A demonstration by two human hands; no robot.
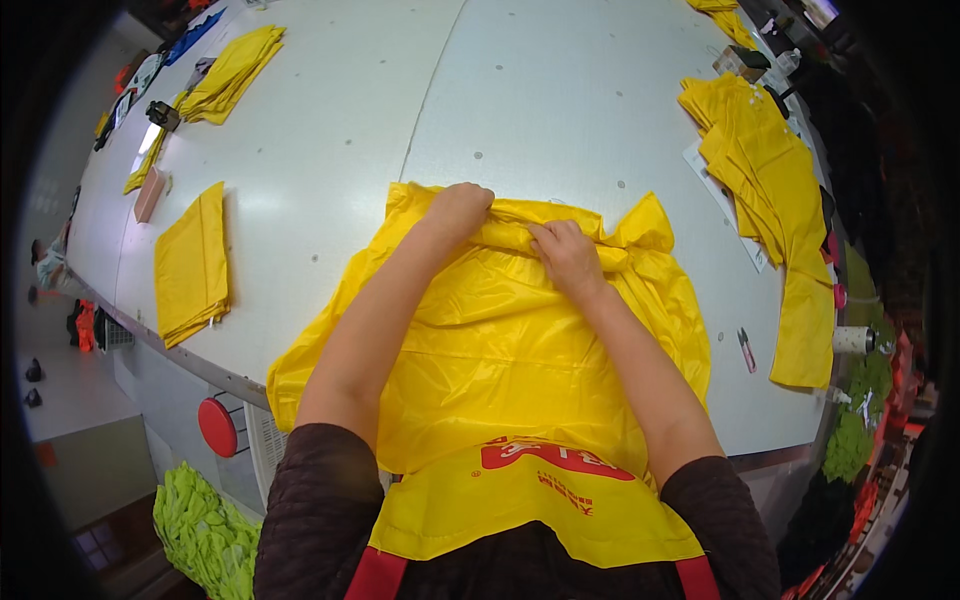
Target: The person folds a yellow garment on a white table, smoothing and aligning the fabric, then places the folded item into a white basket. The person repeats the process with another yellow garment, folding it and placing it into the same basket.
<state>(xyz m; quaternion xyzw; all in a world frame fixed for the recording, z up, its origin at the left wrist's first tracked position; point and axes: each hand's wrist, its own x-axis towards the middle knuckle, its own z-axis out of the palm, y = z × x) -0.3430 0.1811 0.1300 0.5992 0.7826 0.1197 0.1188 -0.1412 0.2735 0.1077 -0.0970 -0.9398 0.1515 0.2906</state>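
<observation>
Both hands gripping the far fold of a yellow garment on a pale work table.

Table (560,90): wide bare surface beyond the fingers. Yellow garment (500,340) spreads from the fingers back over the near table edge. Yellow stack (770,190) well right of the fingers; folded piece (190,265) well left. Left hand (458,208) and right hand (566,252), fingers curled closed on the rolled far edge.

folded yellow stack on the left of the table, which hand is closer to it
Left. The left hand grips the far edge of the yellow garment, on the side toward the folded yellow stack. The right hand presses the same fold farther right, away from it.
</observation>
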